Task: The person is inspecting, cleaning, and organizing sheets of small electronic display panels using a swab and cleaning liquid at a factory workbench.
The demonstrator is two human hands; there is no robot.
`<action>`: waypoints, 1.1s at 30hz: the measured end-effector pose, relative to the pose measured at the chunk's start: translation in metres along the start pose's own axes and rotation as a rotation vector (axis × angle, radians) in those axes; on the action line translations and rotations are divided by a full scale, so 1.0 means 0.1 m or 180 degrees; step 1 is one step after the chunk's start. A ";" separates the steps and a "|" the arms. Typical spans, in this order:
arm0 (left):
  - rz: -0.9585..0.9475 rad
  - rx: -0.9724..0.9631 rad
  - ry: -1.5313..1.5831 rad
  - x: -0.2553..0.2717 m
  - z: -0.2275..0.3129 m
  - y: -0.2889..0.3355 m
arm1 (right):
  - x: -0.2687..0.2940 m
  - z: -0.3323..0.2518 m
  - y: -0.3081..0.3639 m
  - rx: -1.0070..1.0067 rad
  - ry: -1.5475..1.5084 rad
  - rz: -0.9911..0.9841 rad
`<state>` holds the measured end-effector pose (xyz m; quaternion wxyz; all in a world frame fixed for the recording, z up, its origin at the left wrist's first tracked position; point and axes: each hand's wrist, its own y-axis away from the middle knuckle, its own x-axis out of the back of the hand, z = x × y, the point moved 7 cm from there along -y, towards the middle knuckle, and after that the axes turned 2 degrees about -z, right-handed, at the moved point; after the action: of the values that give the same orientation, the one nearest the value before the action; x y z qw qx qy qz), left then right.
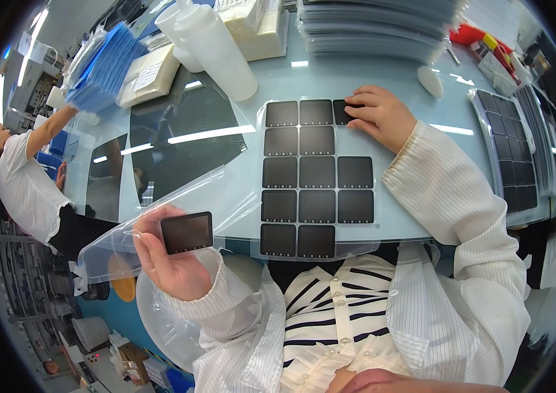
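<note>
My left hand (176,265) grips a small dark rectangular panel (187,233) with rounded corners, held up near the table's front edge. Similar dark panels (316,173) lie in rows on a clear tray (356,249) in front of me. The right column has bare spots in its second row and its front row. At the tray's far right corner, my right hand (375,118) has its fingertips closed on another dark panel (341,112), which they partly cover. Beside my left hand a clear plastic sheet (209,191) hangs over the table edge.
Large dark sheets (189,131) lie on the left of the table. White squeeze bottles (220,52), paper-wrapped packs (150,77) and stacked clear trays (383,29) stand behind. A filled tray (508,144) sits at right, near a white oval object (430,82). Another person (32,177) works at left.
</note>
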<state>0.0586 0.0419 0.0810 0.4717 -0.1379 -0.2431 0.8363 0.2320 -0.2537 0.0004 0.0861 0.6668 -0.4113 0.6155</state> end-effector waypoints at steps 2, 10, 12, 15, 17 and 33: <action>0.0144 0.0075 0.0296 0.01 0.00 0.03 | 0.00 -0.04 0.00 0.0070 0.0065 -0.0003; 0.0273 -0.0057 0.0132 -0.07 0.16 0.05 | 0.50 -0.64 -0.07 0.0252 -0.0694 0.0890; 0.0175 0.0086 0.0184 -0.11 0.21 0.09 | 0.87 -1.26 -0.18 0.0744 -0.0877 0.0976; -0.0017 0.0132 0.0076 -0.19 0.25 0.10 | 1.02 -1.86 -0.17 0.1440 -0.1133 0.0981; -0.0167 0.0133 0.0088 -0.26 0.28 0.12 | 1.00 -2.09 -0.18 0.1527 -0.1152 0.1020; -0.1084 0.0185 0.0361 -0.45 0.40 0.32 | 0.70 -2.10 -0.39 0.1021 -0.2502 0.0431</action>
<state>0.0411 -0.0218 0.0976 0.6232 -0.1280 -0.2118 0.7419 0.0931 -0.1291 0.1259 -0.2226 0.8270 -0.3548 0.3750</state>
